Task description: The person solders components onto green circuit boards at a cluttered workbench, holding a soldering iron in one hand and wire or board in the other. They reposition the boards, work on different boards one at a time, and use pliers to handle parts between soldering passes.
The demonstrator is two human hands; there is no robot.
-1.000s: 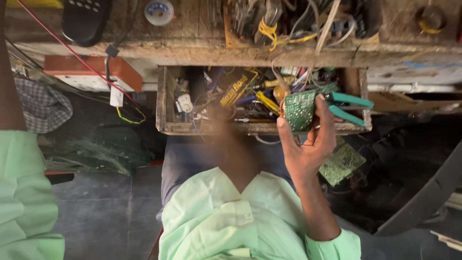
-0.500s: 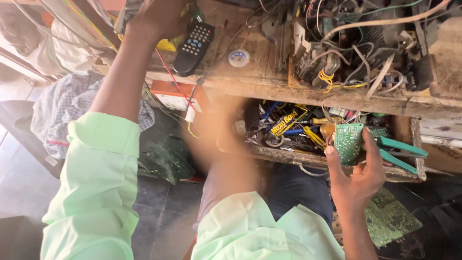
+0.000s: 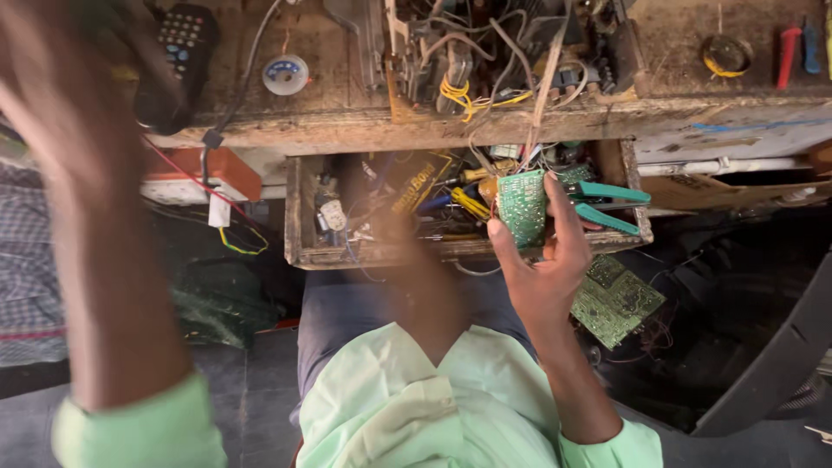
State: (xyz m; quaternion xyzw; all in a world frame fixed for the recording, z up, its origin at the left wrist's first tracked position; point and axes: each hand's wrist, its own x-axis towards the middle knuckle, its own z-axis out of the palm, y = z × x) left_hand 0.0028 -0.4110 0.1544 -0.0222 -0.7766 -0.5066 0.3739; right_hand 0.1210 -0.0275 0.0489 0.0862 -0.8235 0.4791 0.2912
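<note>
While tools fill the drawer [image 3: 303, 208], fingers [image 3: 563, 204] hold a board [image 3: 522, 206].

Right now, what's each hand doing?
Left hand: raised near the black remote control, too blurred to tell its state.
Right hand: closed on the small green circuit board.

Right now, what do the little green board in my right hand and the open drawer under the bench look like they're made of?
The small green circuit board in the right hand looks like rigid laminate with a matte green coating, dotted with pale solder points. The drawer looks like bare, unfinished wood: grey-brown, rough and worn along its front edge. The pliers lying in it have teal grips, probably plastic or rubber.
</note>
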